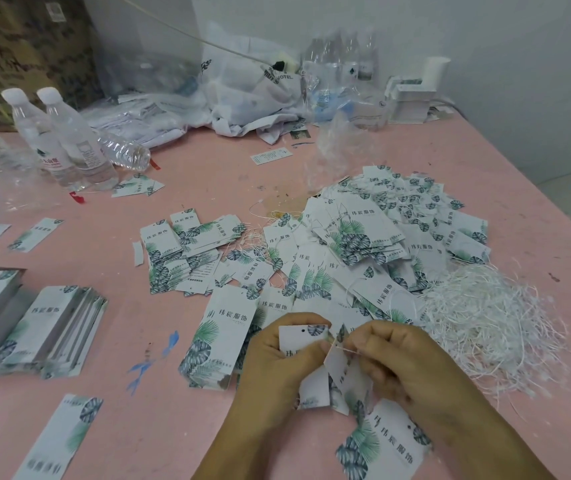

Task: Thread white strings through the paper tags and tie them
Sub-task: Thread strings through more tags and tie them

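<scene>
Left hand (277, 362) grips a small stack of paper tags (303, 341), fingers curled round it, above the pink table (173, 393). Right hand (391, 362) pinches a white string (341, 348) beside the stack. Tags are white with leaf print and a punched hole. The hands hide the tags' lower parts and the string's end.

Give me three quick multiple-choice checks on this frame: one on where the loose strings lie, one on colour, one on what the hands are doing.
1. Where is the loose string pile?
A. right of the hands
B. beside the bottles
C. on the left-hand stacks

2. What colour is the table?
A. green
B. pink
C. grey

3. What is the left hand doing?
A. resting flat
B. gripping a bottle
C. holding a paper tag

Key: 1 A, the white tangle lies right of the right hand; 2 B, its bare surface is pink; 3 C, its fingers curl round the tag while the right hand pinches a string.
</scene>
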